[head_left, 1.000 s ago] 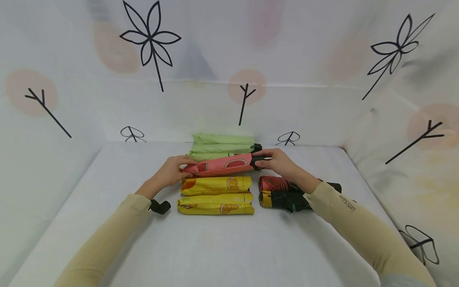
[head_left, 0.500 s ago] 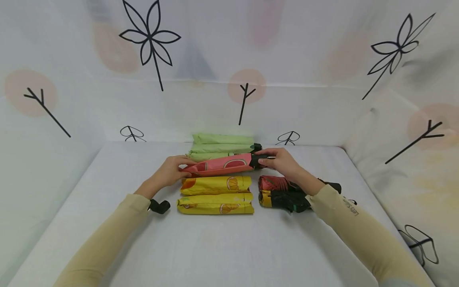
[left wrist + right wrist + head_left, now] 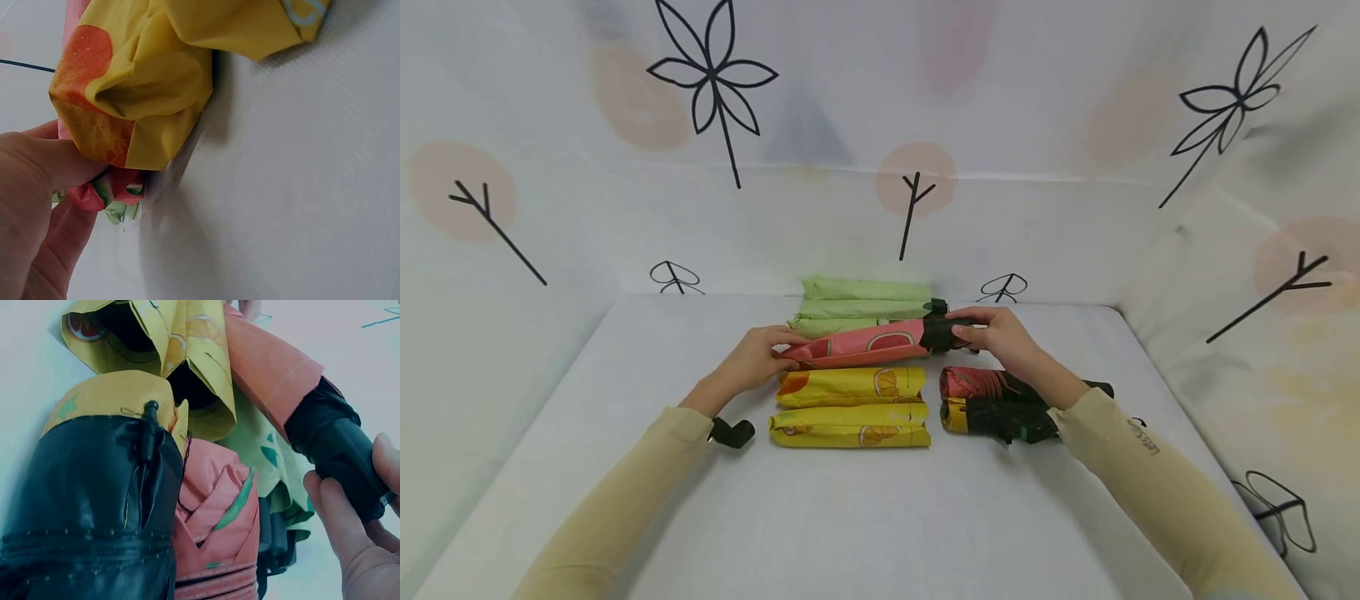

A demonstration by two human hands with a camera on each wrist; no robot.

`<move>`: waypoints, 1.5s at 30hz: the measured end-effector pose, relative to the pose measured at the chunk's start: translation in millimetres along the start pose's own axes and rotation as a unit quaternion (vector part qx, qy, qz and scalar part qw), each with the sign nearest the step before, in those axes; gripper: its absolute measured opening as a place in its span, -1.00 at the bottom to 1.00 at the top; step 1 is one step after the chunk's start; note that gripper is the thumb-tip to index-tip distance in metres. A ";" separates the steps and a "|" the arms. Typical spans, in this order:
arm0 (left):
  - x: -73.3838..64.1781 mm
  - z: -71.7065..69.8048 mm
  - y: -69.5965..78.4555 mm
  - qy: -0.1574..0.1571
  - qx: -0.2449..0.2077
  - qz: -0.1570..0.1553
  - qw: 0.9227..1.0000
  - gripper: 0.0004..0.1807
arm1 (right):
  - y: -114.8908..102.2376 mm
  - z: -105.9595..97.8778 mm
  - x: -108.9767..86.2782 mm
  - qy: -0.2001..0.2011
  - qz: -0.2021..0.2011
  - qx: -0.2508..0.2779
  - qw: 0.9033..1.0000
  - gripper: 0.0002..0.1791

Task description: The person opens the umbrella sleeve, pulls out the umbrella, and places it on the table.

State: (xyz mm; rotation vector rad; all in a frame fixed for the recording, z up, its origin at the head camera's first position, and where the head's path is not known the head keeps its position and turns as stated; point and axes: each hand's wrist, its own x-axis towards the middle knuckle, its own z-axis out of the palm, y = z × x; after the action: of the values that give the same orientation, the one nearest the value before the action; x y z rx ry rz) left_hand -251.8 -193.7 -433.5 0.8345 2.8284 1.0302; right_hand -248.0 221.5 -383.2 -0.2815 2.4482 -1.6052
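A red watermelon-print umbrella sleeve (image 3: 865,343) lies slantwise in the middle of the row. My left hand (image 3: 752,358) pinches its left end between thumb and fingers; in the left wrist view the thumb (image 3: 69,159) presses on the red cloth beside a yellow sleeve's end. From the sleeve's right mouth juts the black end of a folding umbrella (image 3: 337,450), the rest hidden inside. My right hand (image 3: 1003,337) grips that black end, fingers and thumb on opposite sides.
Two yellow orange-print sleeves (image 3: 850,425) lie in front, their right ends gaping. Light green ones (image 3: 865,292) lie behind, black handles (image 3: 275,544) showing at the right. A red-and-black umbrella (image 3: 972,383) and a yellow-and-black one (image 3: 1000,419) lie on the right, below my right forearm.
My right hand has moved a little to the right, and more of the umbrella's black end shows outside the watermelon sleeve. The left hand holds its place.
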 end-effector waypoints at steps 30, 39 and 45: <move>-1.9 -0.5 2.4 0.003 -0.009 0.006 1.000 -0.62 | 3.0 -22.8 -11.7 0.012 0.008 0.072 0.997 -0.54; -1.8 -0.2 0.4 0.003 -0.002 0.007 1.000 -0.63 | 5.0 -29.9 -16.0 0.020 0.008 0.093 0.995 -0.54; -2.7 -0.8 0.1 0.005 0.001 0.006 1.000 -0.64 | 6.4 -35.0 -20.4 0.023 -0.001 0.111 0.994 -0.51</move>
State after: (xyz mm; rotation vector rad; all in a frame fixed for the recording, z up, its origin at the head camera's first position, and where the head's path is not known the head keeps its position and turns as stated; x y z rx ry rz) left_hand -249.5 -195.5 -433.2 0.8507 2.8358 1.0366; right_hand -238.1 260.2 -374.2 -0.2142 2.2740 -1.8824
